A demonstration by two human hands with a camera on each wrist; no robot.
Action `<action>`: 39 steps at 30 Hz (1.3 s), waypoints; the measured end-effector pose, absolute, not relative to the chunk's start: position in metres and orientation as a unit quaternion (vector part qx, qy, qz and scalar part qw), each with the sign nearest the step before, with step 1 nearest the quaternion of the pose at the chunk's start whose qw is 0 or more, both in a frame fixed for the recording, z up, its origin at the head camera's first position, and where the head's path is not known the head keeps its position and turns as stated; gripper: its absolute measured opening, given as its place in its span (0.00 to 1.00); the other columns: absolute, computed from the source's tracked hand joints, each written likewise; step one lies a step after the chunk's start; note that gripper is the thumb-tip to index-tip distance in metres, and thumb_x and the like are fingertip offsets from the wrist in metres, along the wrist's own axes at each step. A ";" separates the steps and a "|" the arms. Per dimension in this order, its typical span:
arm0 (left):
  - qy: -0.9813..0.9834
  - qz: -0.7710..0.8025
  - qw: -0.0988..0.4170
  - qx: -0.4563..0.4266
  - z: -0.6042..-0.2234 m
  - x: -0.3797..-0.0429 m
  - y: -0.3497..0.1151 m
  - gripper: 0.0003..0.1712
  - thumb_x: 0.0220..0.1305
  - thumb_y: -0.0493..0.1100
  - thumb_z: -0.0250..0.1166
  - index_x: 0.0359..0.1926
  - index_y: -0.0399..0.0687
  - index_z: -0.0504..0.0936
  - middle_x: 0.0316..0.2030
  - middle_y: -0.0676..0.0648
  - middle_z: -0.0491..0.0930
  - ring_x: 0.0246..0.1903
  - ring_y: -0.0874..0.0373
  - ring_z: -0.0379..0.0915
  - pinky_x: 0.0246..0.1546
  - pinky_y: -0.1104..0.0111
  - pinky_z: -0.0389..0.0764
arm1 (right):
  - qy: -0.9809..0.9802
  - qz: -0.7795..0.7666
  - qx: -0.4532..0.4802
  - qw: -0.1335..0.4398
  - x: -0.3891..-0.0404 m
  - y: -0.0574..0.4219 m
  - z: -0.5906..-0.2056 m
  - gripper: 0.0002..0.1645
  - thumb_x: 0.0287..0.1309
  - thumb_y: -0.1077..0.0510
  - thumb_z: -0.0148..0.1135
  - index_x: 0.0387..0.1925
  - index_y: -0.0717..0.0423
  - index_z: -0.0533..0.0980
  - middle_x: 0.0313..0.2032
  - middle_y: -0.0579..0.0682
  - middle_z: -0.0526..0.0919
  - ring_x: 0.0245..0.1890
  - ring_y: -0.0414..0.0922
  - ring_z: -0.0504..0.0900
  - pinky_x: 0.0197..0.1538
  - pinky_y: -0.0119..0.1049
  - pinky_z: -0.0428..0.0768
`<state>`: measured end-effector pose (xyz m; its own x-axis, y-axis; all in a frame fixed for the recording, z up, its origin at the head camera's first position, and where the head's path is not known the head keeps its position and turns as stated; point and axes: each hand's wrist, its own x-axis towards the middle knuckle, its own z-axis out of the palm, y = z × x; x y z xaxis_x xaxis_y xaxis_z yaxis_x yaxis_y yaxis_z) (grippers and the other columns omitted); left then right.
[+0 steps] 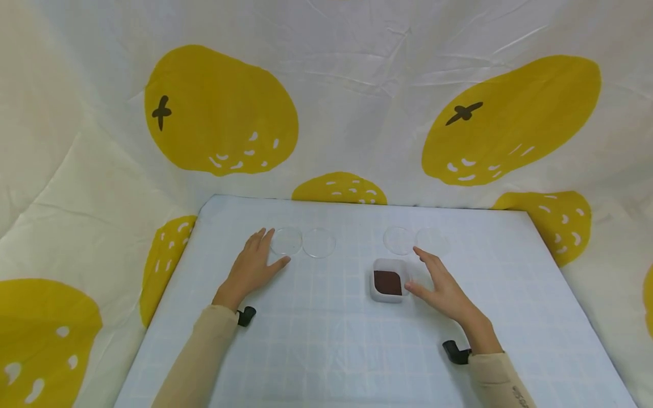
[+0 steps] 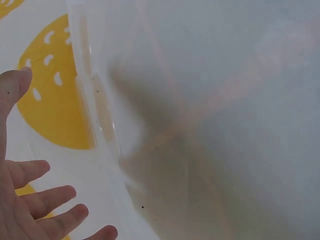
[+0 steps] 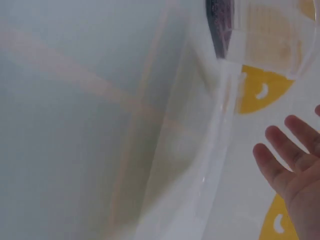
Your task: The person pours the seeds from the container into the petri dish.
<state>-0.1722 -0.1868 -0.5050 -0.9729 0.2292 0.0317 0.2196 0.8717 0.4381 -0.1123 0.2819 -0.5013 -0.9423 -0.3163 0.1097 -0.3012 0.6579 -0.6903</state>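
My left hand (image 1: 253,266), fingers spread and relaxed, is beside a thin clear round disc (image 1: 287,241), its fingertips right at the rim. A second clear disc (image 1: 319,243) lies just to the right of that one. On the other side, my right hand (image 1: 441,286) has its thumb at the right edge of a small clear square box (image 1: 382,264) with a dark brown patch (image 1: 388,283). Past its fingertips lie two more clear discs, the left one (image 1: 399,241) and a fainter right one (image 1: 432,242). The box's see-through wall (image 3: 270,37) also shows in the right wrist view.
A pale blue checked cloth (image 1: 326,340) covers the table. White fabric (image 1: 357,113) printed with yellow fruit hangs behind it and at both sides. Black wrist devices (image 1: 247,316) sit at the cuffs of beige sleeves (image 1: 199,357).
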 end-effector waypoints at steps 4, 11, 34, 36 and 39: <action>0.967 0.227 0.016 0.114 -0.507 -0.180 -0.189 0.54 0.66 0.69 0.61 0.77 0.38 0.53 0.73 0.31 0.53 0.72 0.34 0.47 0.66 0.40 0.58 | 0.904 -0.390 -0.172 0.024 -0.111 0.276 -0.502 0.54 0.60 0.44 0.70 0.79 0.41 0.49 0.73 0.53 0.59 0.70 0.56 0.60 0.63 0.66 0.62; 0.967 0.225 0.028 0.117 -0.511 -0.195 -0.192 0.56 0.63 0.69 0.63 0.75 0.34 0.54 0.72 0.28 0.54 0.71 0.33 0.48 0.70 0.44 0.52 | 0.902 -0.399 -0.156 0.056 -0.111 0.269 -0.506 0.60 0.53 0.36 0.73 0.79 0.40 0.50 0.73 0.48 0.58 0.71 0.52 0.60 0.65 0.64 0.63; 0.961 0.238 0.095 0.101 -0.522 -0.212 -0.196 0.58 0.62 0.72 0.62 0.77 0.38 0.53 0.73 0.29 0.52 0.72 0.32 0.43 0.70 0.42 0.48 | 0.889 -0.414 -0.192 0.046 -0.116 0.262 -0.516 0.64 0.47 0.40 0.79 0.77 0.55 0.54 0.71 0.54 0.63 0.68 0.51 0.65 0.64 0.53 0.68; 0.963 0.230 0.095 0.101 -0.525 -0.213 -0.197 0.58 0.62 0.73 0.61 0.77 0.39 0.53 0.73 0.29 0.51 0.72 0.31 0.43 0.70 0.41 0.48 | 0.887 -0.416 -0.195 0.046 -0.116 0.262 -0.517 0.65 0.46 0.40 0.80 0.77 0.56 0.54 0.71 0.54 0.63 0.68 0.51 0.65 0.64 0.53 0.68; 0.965 0.225 0.097 0.096 -0.526 -0.214 -0.199 0.57 0.62 0.73 0.60 0.77 0.41 0.53 0.73 0.29 0.51 0.72 0.31 0.42 0.70 0.41 0.48 | 0.885 -0.417 -0.199 0.046 -0.117 0.261 -0.518 0.64 0.46 0.41 0.80 0.76 0.57 0.54 0.71 0.55 0.63 0.68 0.52 0.64 0.64 0.53 0.68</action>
<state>-0.2135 -0.1986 -0.5263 -0.9625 0.2299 -0.1443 0.1424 0.8802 0.4527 -0.1168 0.2611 -0.5177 -0.9163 -0.3914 0.0851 -0.3148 0.5721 -0.7574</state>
